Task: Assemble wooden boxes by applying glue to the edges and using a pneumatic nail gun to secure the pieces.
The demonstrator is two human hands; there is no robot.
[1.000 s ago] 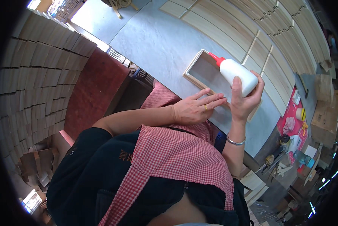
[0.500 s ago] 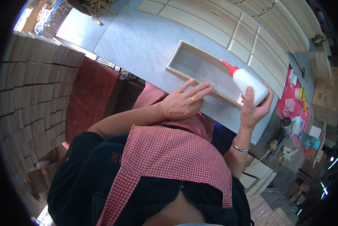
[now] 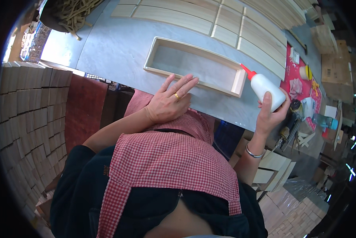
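Observation:
A narrow rectangular wooden frame (image 3: 240,82) lies on the grey tabletop, its inside showing the bare surface. My left hand (image 3: 171,100) is at its near long side, fingers stretched out and apart, the fingertips at the rim; whether they press on it I cannot tell. It holds nothing and wears a gold ring. In my right hand (image 3: 274,109) is a white squeeze bottle (image 3: 266,88) with a red pointed nozzle (image 3: 247,71). The bottle is tilted, and the nozzle tip is at the frame's far right corner. Whether the tip touches the wood is unclear.
Flat wooden boards (image 3: 178,20) lie in rows beyond the frame. A dark container of tan strips (image 3: 73,14) stands at the far left. Stacked wood blocks (image 3: 31,103) rise on my left. On the right are a pink cloth (image 3: 295,75) and a blue-capped bottle (image 3: 324,121).
The squeeze bottle has moved rightward relative to the frame, and the frame's right end now shows. My left hand keeps its place at the near side. The whole view has shifted.

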